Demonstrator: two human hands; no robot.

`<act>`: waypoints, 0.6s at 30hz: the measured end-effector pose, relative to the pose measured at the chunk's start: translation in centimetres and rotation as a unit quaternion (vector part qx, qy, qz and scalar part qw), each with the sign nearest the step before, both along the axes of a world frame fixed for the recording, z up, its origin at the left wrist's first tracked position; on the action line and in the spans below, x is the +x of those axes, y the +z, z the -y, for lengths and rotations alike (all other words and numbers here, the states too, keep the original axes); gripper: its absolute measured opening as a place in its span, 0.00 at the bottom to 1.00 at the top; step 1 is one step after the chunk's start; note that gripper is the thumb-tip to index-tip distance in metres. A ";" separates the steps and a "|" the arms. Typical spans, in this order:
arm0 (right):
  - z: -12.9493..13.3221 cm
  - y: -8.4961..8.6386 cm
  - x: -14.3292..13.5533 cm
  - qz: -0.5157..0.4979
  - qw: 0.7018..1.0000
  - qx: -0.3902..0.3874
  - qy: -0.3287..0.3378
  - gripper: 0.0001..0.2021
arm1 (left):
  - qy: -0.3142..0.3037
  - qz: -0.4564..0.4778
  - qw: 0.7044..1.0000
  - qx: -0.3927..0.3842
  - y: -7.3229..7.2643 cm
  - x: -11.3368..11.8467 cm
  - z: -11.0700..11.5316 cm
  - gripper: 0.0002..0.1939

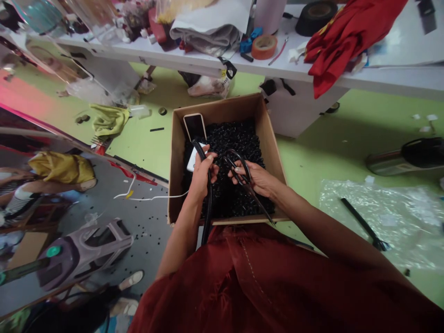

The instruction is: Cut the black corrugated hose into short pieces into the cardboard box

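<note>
My left hand [204, 172] is closed around a black ribbed tube [209, 199], which hangs down toward my lap. In my right hand [252, 175] is a pair of black-handled scissors [248, 178], gripped near the handles with the blades pointing down toward me. Both hands are over a cardboard box [274, 148] filled with small black pieces [236, 134]. A phone [194, 126] leans inside the box's far left corner. Beside my left hand lies a white device [192, 161], partly covered by the hand and tube.
A cluttered white table [291, 64] runs across the far side, with a red cloth [347, 37] and orange tape roll [264, 47]. Clear plastic sheeting [398, 208] and a metal flask [391, 163] lie right. A white cable [156, 197] reaches the box; a stool [97, 245] stands left.
</note>
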State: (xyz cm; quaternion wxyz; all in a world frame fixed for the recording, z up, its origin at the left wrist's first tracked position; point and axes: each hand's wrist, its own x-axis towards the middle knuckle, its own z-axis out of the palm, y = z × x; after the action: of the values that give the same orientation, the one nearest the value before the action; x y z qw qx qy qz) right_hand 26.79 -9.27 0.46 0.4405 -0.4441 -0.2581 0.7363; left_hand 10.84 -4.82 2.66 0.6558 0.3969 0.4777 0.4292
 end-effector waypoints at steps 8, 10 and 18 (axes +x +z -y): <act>-0.9 1.7 0.5 -0.046 0.997 0.046 0.045 0.25 | -0.114 0.080 0.990 -0.037 0.6 -0.7 0.1 0.15; -1.1 1.7 0.5 -0.051 0.997 0.035 0.052 0.25 | -0.126 0.079 0.988 -0.037 0.9 -0.8 0.4 0.18; -1.9 1.8 0.2 0.046 0.997 0.043 0.046 0.17 | -0.100 -0.111 0.988 0.033 1.0 -1.7 1.1 0.24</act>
State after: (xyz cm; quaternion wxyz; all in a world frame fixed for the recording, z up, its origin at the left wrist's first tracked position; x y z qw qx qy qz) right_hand 27.00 -7.38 2.26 0.4124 -0.4460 -0.3295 0.7228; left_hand 9.18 -5.93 3.69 0.6249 0.5092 0.4913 0.3300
